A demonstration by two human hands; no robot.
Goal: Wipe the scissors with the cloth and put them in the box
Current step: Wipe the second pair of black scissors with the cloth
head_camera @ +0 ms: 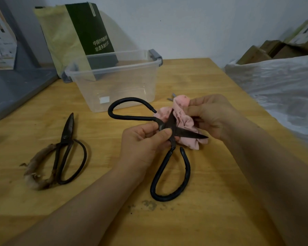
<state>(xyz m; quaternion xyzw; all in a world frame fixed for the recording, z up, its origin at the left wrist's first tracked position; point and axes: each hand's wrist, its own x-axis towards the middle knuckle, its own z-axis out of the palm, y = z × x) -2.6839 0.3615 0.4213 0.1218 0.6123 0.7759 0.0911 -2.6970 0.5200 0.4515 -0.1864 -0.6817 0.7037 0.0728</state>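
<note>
There are two pairs of scissors, one cloth, one box and two hands. The black-handled scissors [169, 121] are out over the table [203, 201], in front of the clear plastic box [123, 89] and outside it, spread wide into an X. One blade points to the right and slightly toward the person, its tip lying across the cloth [183, 121]. The other blade points away from the person, up into the folds of the cloth. One handle loop reaches left and away, ending just in front of the box wall. The other loop runs down toward the person, and I cannot tell if it touches the table.

The left hand [142, 142] pinches these scissors at the pivot, with the thumb on top and the fingers curled underneath. The right hand [212, 116] has its fingers closed around the bunched pink cloth and holds it against the blade that points away.

The second scissors [66, 144] lie flat on the table to the left, well apart from the hands, with the blades closed. Their long axis runs nearly straight away from the person, with the tip toward the far edge and the handles nearest the person. One of their handles is wrapped in frayed brownish material.

The box stands upright with no lid on it and has a grey latch at each end. Behind it a dark green bag [89, 27] with white print leans beside a yellowish sheet [60, 38]. A small metal piece [172, 97] lies just behind the cloth. Clear plastic sheeting [274, 86] lies to the right of the table
</note>
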